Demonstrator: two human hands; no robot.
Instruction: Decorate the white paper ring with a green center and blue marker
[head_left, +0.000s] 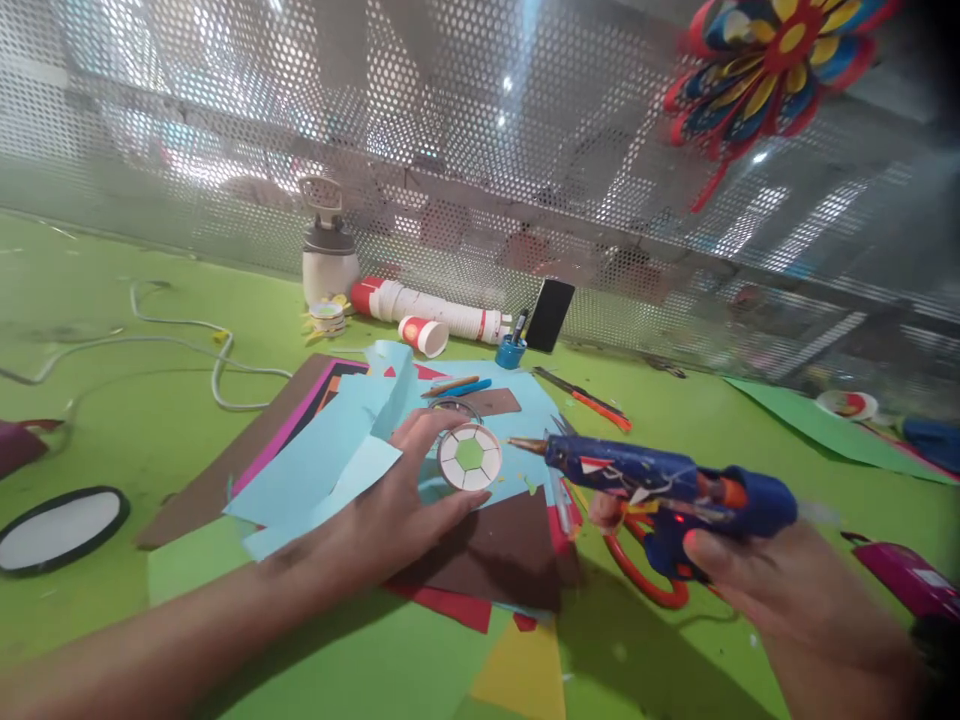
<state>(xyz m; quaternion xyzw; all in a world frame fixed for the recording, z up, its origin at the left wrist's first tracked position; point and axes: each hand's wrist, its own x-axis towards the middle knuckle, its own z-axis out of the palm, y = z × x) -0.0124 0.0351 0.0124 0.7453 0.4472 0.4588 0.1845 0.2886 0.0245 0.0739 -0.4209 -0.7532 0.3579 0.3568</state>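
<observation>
Between the thumb and fingers of my left hand [409,490] is a small round piece [469,457], white with black lines and a green centre, its face turned up toward the camera. My right hand [750,575] is wrapped round a blue glue gun [637,468]. The gun's metal nozzle points left, a short gap away from the round piece. A small red light glows on the gun's body. Under my left hand lie light blue sheets [300,470] and a dark brown sheet [487,555].
Behind the papers are a stack of paper cups [435,310], a loose cup [425,336], a blue pen holder [511,352], a phone [550,315] and a bottle [330,265]. Scissors [585,398] lie right of them. A white cable [217,370] runs at left.
</observation>
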